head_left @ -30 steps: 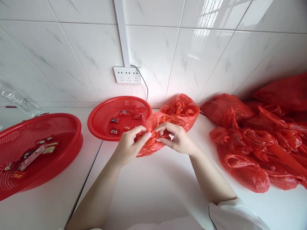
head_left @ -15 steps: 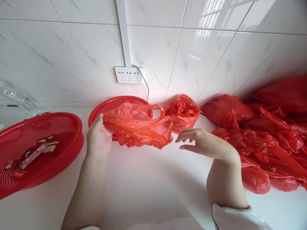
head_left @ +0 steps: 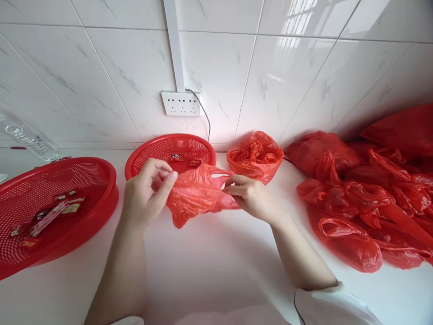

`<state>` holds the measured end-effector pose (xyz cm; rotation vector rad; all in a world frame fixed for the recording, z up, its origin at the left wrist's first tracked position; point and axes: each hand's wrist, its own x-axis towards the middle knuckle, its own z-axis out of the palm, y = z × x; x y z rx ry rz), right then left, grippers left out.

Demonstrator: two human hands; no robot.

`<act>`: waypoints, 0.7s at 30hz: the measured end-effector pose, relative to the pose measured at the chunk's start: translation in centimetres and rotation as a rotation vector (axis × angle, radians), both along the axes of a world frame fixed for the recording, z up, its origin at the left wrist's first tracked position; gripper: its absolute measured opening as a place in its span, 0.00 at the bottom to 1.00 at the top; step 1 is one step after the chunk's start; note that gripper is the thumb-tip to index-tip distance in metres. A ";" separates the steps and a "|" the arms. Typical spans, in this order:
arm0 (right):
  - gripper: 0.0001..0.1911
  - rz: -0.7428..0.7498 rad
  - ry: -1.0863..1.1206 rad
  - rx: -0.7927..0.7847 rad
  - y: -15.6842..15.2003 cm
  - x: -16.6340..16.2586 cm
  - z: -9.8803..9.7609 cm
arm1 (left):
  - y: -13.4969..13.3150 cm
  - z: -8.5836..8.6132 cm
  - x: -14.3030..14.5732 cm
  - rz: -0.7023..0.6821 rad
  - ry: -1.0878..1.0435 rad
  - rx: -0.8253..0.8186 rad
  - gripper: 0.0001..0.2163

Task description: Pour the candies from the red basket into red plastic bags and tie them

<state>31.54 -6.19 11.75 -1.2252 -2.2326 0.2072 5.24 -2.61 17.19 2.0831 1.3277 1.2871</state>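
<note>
A thin red plastic bag [head_left: 196, 194] hangs between my two hands above the white counter. My left hand [head_left: 147, 192] pinches its left edge with thumb and fingers closed. My right hand [head_left: 248, 195] grips the bag's right handle, fingers closed on it. Just behind the bag sits a small round red basket [head_left: 162, 146] holding a few small wrapped sweets [head_left: 176, 157].
A larger red basket [head_left: 98, 210] with several wrapped snacks lies at the left. An open red bag [head_left: 257, 155] stuffed with red plastic stands behind my right hand. A heap of red bags [head_left: 365, 194] fills the right side. A wall socket [head_left: 181, 103] is on the tiled wall.
Half a second ago only my left hand held the spread bag while my right hand hovered open. My right hand has since taken hold of the bag's right side, and the bag has dropped lower.
</note>
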 end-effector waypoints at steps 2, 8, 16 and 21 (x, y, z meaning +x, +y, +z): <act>0.20 0.005 -0.071 0.058 -0.5 -0.4 0.3 | -1.6 1.2 -0.6 0.007 0.202 0.144 0.11; 0.16 0.146 -0.258 0.228 -2.0 -2.6 0.6 | -4.9 0.3 2.7 -0.566 0.549 -0.252 0.12; 0.17 0.216 -0.477 0.111 -2.8 -0.3 -2.8 | -2.2 -6.7 7.4 -0.793 0.863 -0.385 0.13; 0.17 0.262 -0.443 0.040 -3.6 1.8 -2.1 | -2.1 -9.4 8.3 -0.620 1.128 -0.296 0.13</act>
